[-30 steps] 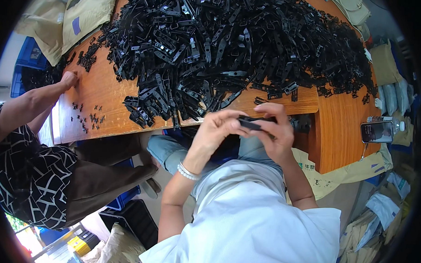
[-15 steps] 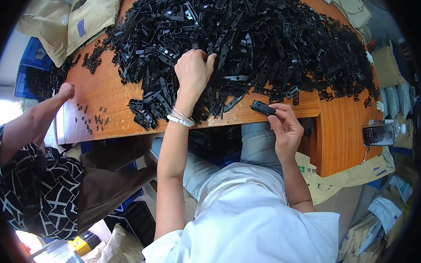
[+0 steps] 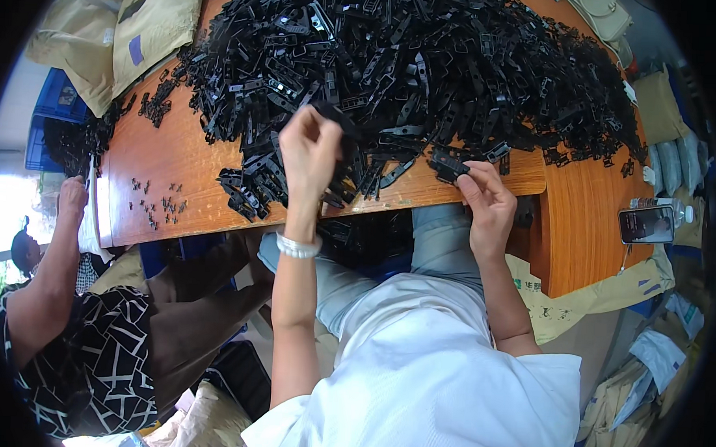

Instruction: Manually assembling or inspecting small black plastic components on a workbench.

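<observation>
A big heap of black plastic parts [image 3: 379, 59], mostly long, slotted pieces, covers the table. Over its near edge, my left hand [image 3: 309, 155] is closed on a dark plastic piece [image 3: 336, 116] that is smeared by motion, so its shape is unclear. By the table's front edge my right hand [image 3: 489, 204] pinches a short, oblong black plastic part [image 3: 448, 165] between thumb and fingers. Below my left hand, a smaller group of long black pieces [image 3: 253, 184] lies near the edge.
Tiny black parts [image 3: 161, 205] are scattered at the table's left. A co-worker's arm [image 3: 57, 252] is beyond that end. Paper sacks [image 3: 155, 39] stand far left. At right a phone [image 3: 646, 225] sits by the table [image 3: 594, 232], near a clear bottle [image 3: 682, 213].
My left hand has drawn back from the heap toward me, with a dark piece in it. My right hand has barely shifted. The co-worker's arm has moved left, off the table.
</observation>
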A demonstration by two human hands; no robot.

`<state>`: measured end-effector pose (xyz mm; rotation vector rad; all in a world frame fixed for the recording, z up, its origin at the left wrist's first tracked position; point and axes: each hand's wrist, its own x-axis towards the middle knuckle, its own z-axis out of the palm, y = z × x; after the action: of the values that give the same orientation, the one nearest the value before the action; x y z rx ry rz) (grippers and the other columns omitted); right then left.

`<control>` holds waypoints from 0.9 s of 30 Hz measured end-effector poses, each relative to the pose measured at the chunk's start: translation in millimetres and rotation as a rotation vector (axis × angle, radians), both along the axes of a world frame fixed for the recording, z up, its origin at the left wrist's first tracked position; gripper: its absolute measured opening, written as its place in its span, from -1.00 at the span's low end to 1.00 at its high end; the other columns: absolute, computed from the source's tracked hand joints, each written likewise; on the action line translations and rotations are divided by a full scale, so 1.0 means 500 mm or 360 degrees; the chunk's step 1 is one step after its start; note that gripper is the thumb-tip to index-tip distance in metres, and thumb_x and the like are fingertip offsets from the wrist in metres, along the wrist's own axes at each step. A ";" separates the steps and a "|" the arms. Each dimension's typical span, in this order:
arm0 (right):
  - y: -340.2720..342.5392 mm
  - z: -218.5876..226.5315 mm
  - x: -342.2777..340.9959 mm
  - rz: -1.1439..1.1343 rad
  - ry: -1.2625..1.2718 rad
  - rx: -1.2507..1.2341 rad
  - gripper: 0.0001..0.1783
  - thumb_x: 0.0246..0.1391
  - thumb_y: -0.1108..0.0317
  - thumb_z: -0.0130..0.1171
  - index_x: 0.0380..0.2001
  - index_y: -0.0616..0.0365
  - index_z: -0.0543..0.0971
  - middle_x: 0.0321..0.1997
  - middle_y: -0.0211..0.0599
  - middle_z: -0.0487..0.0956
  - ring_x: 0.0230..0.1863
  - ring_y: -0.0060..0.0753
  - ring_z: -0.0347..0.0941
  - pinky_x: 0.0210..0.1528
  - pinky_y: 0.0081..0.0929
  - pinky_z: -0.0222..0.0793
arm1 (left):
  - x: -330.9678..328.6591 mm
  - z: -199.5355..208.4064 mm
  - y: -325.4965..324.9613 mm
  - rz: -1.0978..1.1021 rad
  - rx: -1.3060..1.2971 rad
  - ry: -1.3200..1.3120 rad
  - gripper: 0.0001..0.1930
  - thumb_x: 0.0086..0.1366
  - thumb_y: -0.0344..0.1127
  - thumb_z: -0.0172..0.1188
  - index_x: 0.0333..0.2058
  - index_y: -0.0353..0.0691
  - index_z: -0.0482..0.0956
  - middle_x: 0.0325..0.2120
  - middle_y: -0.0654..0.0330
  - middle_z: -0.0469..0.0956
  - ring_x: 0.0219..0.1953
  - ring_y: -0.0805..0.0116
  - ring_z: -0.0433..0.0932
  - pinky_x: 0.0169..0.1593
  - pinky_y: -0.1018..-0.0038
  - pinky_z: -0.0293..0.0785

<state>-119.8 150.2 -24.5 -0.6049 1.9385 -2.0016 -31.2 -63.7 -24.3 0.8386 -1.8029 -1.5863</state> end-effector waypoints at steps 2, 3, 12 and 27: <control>0.000 0.011 -0.007 0.0166 -0.0499 -0.0121 -0.85 0.00 0.42 0.12 -0.38 0.30 0.54 -0.44 -0.34 0.48 -0.47 -0.67 0.36 -0.49 -0.79 0.21 | 0.026 0.011 0.061 -0.0299 0.0176 0.0159 -0.86 0.08 -0.58 -0.04 -0.42 -0.33 0.50 -0.60 0.26 0.49 -0.62 0.61 0.46 -0.60 0.75 0.33; -0.007 0.019 -0.006 0.0176 -0.0503 -0.0121 -0.85 0.00 0.42 0.12 -0.38 0.30 0.54 -0.44 -0.34 0.48 -0.47 -0.67 0.36 -0.49 -0.79 0.21 | 0.034 0.011 0.086 -0.0337 0.0101 0.0262 -0.85 0.07 -0.61 -0.04 -0.40 -0.35 0.50 -0.56 0.22 0.50 -0.57 0.57 0.48 -0.56 0.72 0.36; -0.024 0.057 0.012 0.0503 -0.0474 -0.0014 -0.87 -0.02 0.40 0.13 -0.48 0.27 0.54 -0.57 -0.35 0.48 -0.65 -0.61 0.38 -0.65 -0.76 0.15 | 0.064 -0.002 0.133 -0.0380 -0.0584 0.0362 -0.81 0.01 -0.67 0.05 -0.37 -0.37 0.52 -0.48 0.09 0.53 -0.47 0.37 0.52 -0.40 0.63 0.40; -0.005 0.050 0.010 0.0537 -0.0703 -0.0048 -0.85 -0.02 0.39 0.12 -0.44 0.28 0.53 -0.59 -0.34 0.50 -0.67 -0.60 0.40 -0.65 -0.78 0.16 | 0.062 -0.010 0.162 -0.0271 -0.0313 0.0453 -0.86 0.12 -0.56 0.05 -0.34 -0.39 0.55 -0.46 0.15 0.56 -0.47 0.52 0.53 -0.45 0.72 0.39</control>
<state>-114.9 147.9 0.6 -0.4166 1.4431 -1.7714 -0.3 17.3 -29.2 0.3570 -1.8209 -1.5128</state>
